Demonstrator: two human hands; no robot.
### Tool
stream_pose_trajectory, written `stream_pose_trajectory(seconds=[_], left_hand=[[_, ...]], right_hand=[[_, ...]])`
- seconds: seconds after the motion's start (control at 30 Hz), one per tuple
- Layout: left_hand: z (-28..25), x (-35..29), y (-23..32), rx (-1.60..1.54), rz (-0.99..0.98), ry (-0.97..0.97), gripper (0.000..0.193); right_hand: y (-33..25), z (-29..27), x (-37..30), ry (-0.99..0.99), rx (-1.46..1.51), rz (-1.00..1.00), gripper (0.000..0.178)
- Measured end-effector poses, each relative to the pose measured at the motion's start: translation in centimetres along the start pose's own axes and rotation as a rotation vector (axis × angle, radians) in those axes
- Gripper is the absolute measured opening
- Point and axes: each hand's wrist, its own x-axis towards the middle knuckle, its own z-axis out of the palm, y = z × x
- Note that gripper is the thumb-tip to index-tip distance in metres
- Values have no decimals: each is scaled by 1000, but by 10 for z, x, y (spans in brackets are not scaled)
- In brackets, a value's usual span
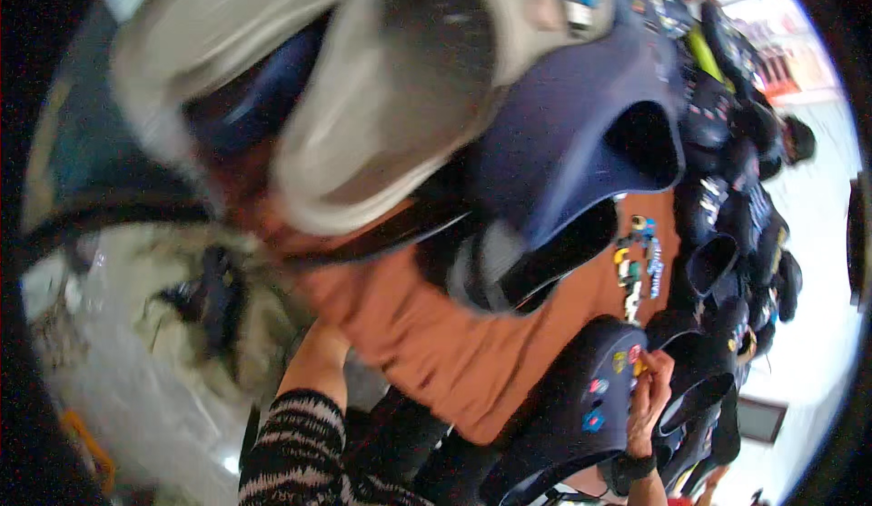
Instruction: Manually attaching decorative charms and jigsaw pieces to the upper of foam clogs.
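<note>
My right hand (648,401), with a dark band at its wrist, is closed at the top of a dark navy foam clog (568,397). Its fingertips pinch a small orange-yellow shoe charm (639,367) against the clog's surface. Several other colourful charms (595,411) are fixed in that clog. From a black-and-white patterned sleeve (295,442), a bare forearm (316,365), which appears to be my left, runs up behind the brown cloth (400,342). My left hand itself is hidden.
Large grey-beige clogs (391,97), blurred, fill the upper left close by. A navy clog (563,124) adjoins them. Loose charms (629,274) lie on the brown cloth. Several dark clogs (713,265) crowd the right side. A pale bag-like heap (173,352) is at left.
</note>
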Motion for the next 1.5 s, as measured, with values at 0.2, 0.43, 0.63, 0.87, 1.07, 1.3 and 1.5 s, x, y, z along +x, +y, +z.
stream_pose_trajectory(seconds=[0.2, 0.43, 0.63, 0.87, 1.07, 1.3, 1.5], left_hand=[[59, 72, 47, 55, 178, -84, 47], [76, 4, 19, 185, 161, -151, 41], [-33, -82, 27, 397, 149, -168, 36], [-223, -237, 104, 686, 75, -212, 30], [-325, -325, 213, 792, 181, -111, 19], [-411, -378, 362, 641, 121, 17, 26], [-476, -388, 435, -273, -568, -152, 24]], right_hand=[[-7, 1, -6, 106, 19, 112, 23], [-3, 4, -7, 117, 90, 128, 25], [-11, 3, -5, 56, 124, 87, 29], [2, 9, -4, 100, 170, 19, 25], [11, 7, -6, 155, 172, -68, 22], [21, 20, 2, 199, 104, -131, 21], [27, 19, 4, 224, 82, -137, 23]])
